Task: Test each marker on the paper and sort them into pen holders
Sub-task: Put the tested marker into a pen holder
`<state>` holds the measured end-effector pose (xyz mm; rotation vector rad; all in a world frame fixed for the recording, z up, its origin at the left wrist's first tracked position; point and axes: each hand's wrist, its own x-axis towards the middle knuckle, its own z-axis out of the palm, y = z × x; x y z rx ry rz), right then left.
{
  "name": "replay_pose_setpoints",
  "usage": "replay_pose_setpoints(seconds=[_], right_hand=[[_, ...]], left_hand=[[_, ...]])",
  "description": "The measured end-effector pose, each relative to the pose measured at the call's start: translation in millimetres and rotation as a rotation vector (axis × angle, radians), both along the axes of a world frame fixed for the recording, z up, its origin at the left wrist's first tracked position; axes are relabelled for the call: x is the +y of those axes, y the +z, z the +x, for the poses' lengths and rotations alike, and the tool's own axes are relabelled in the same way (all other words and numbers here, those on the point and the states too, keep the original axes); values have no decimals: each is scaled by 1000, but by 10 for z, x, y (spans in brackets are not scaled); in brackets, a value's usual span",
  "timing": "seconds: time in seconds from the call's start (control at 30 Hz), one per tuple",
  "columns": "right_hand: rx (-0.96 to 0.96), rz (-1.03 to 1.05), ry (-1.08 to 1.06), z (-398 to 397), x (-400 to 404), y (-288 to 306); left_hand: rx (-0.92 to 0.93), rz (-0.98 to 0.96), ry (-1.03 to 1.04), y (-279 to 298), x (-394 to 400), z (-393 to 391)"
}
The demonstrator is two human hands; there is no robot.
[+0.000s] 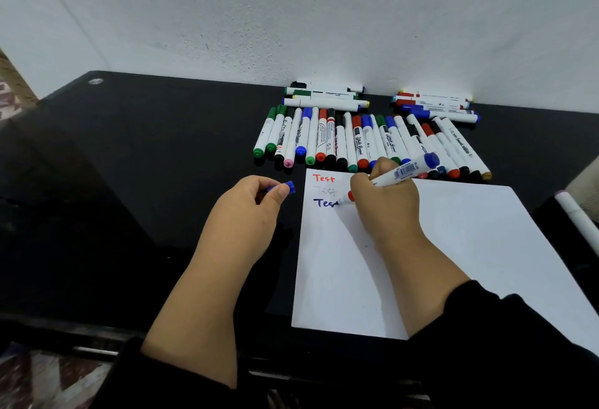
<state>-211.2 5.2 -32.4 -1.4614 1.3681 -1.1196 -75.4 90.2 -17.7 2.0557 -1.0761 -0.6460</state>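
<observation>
On the black desk, the paper lay before me, three "Test" marks at its top left: red, faint grey, and a blue one unfinished. Beyond it the row of markers waited untested, two small piles against the wall. No pen holders showed. My right hand gripped the blue marker, tip on paper. My left hand pinched its cap. Judged early: most remained.
</observation>
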Motion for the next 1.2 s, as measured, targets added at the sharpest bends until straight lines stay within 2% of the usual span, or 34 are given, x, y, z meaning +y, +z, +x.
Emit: replay_pose_setpoints(seconds=[0.1, 0.3, 0.47, 0.57, 0.67, 1.07, 1.2], right_hand=[[-52, 15, -16, -4, -3, 12], [-41, 37, 5, -17, 10, 13], [-248, 87, -4, -43, 10, 76], [-457, 136, 109, -45, 21, 108], [-537, 142, 199, -34, 57, 131], [-373, 57, 352, -7, 121, 107], [-410, 110, 323, 10, 113, 92]], left_hand=[[2, -9, -3, -7, 5, 5], [23, -29, -3, -18, 8, -3], [119, -69, -29, -46, 27, 18], [216, -103, -60, -31, 50, -2], [289, -138, -72, -5, 65, -22], [349, -165, -135, 54, 23, -111], [389, -235, -97, 62, 42, -161]])
